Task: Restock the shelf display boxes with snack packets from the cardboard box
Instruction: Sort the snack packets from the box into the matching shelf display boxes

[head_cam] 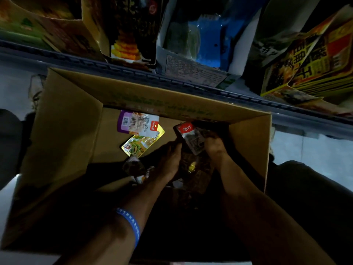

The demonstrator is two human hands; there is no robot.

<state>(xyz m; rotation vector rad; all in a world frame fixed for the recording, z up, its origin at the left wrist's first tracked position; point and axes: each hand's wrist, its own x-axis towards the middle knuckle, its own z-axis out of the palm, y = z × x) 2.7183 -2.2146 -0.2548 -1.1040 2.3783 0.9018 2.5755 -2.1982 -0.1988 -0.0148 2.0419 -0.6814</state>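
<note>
Both my hands reach down into an open cardboard box (63,131) on the floor below the shelf. My right hand (214,148) grips a dark snack packet with a red label (191,137), held tilted above the box's bottom. My left hand (170,158) lies beside it with fingers curled over dark packets (191,169) underneath; what it holds is too dark to tell. A purple-and-white packet (137,123) and a yellow packet (141,145) lie loose on the box floor to the left.
Above the box runs the shelf edge (133,73) with several display boxes: a brown one (63,35), a dark one with yellow food print (131,35), a white one with blue packets (200,48) and a yellow-red one (309,64). Grey floor lies at both sides.
</note>
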